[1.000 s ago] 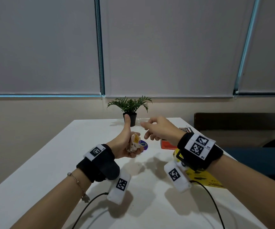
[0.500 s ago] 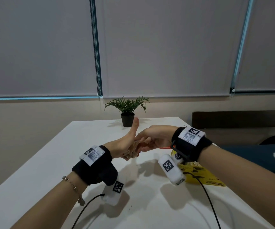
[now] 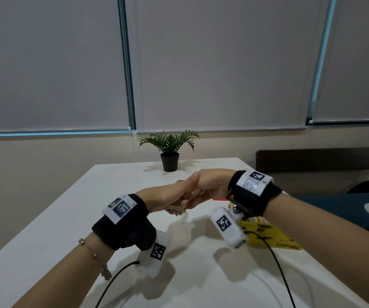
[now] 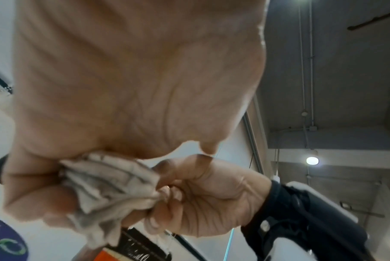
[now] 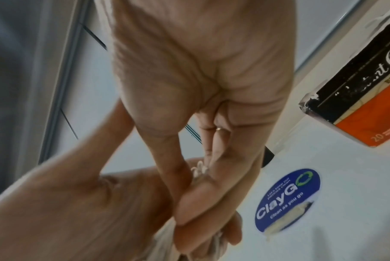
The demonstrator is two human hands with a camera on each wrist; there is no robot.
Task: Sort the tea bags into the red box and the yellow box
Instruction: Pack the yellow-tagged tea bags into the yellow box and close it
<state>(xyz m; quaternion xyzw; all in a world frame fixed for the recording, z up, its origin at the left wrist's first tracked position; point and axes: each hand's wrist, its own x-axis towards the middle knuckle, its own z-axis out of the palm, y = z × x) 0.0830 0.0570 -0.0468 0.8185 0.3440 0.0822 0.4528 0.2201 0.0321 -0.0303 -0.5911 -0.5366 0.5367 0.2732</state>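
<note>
Two bare hands meet above a white worktop (image 3: 45, 236), each wrist wrapped in a black band with a printed marker. The left hand (image 3: 163, 197) has its fingers (image 4: 33, 203) curled round a crumpled bunch of pale tea bags (image 4: 109, 187), which pokes out below the fist. The right hand (image 3: 210, 185) reaches in from the right, and its fingers (image 4: 165, 192) pinch the edge of that bunch against the thumb. The two hands touch, the right one partly over the left.

The red box (image 5: 365, 113), orange-red with a black band and white script, stands on the worktop beyond and to the right of the right fingers, well apart from them. The yellow box (image 3: 274, 236) lies flat on the worktop under the right wrist, on the near side of the fingers. A round blue sticker (image 5: 287, 199) reading "ClayGo" sits on the worktop just below the joined fingers.

A small potted plant (image 3: 169, 150) stands at the worktop's far edge, beyond the fingers, in front of closed grey blinds (image 3: 221, 63). Black cables (image 3: 276, 263) trail from both wrists toward the near edge.
</note>
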